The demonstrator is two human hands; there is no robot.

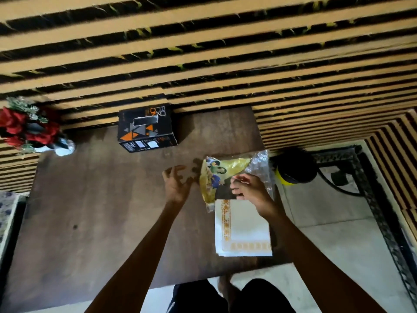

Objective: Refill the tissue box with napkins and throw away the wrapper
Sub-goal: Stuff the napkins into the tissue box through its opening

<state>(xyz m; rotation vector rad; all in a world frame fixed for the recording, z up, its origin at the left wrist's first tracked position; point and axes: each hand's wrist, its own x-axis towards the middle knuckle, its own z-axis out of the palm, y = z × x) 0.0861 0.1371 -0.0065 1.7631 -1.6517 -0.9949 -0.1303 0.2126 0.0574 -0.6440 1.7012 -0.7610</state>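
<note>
Down at the bottom edge, dark-trousered knees (pixel 225 297) and a bare foot (pixel 225 284) on the pale floor (pixel 338 245), and two bare forearms reaching up over the brown surface (pixel 90 211). Right grip (pixel 248 188) is closed on the wrapper (pixel 222 175), fingers pinched at its torn mouth where the yellow printed plastic meets a dark patch. Left grip (pixel 177 184) floats just left of that, fingers spread and apart, holding nothing, its fingertips close to the wrapper's edge; contact there I can't make out.

Just below the right grip, toward the body, the stack of white napkins (pixel 243 229) with the orange patterned border lies flat, its far end tucked under the wrapper and the hand. Clear crinkled plastic fans out beyond the right grip's knuckles.

Well beyond the left grip, up against the striped wall, sits the black tissue box (pixel 146 128) with orange triangles, slot on top, well apart from the napkins, with open surface between. Far off to the left of the left grip, a white vase of red flowers (pixel 29 129) at the surface's corner. Right of the right grip, off the surface, a black and yellow round object (pixel 293 168) on the floor with a dark cord trailing away. A patterned rug border (pixel 372 199) runs beyond it.
</note>
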